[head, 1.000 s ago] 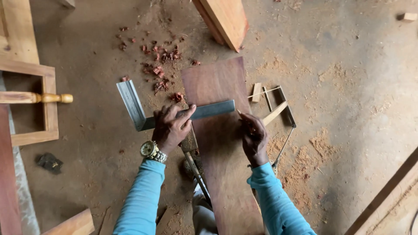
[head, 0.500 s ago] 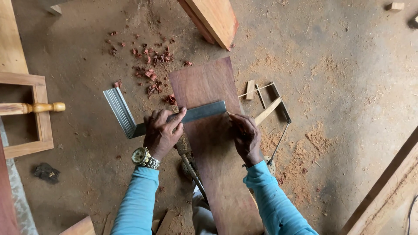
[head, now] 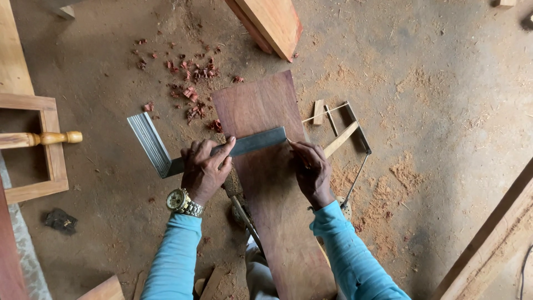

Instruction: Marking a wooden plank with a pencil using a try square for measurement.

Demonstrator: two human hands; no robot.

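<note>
On the dusty workshop floor [head: 444, 111] a reddish board [head: 272, 183] is being marked: left hand [head: 204, 169] presses the steel square [head: 222, 149] flat, right hand [head: 311, 169] pinches a marker at its blade end; next needs a steady stroke.

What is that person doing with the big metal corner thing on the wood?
A person in blue sleeves is bent over a reddish-brown board lying on a dusty floor. The left hand presses a metal square flat across the board. The right hand holds its fingertips at the far end of the blade, with something thin like a pencil, too small to be sure. A frame saw lies beside the board.
</note>
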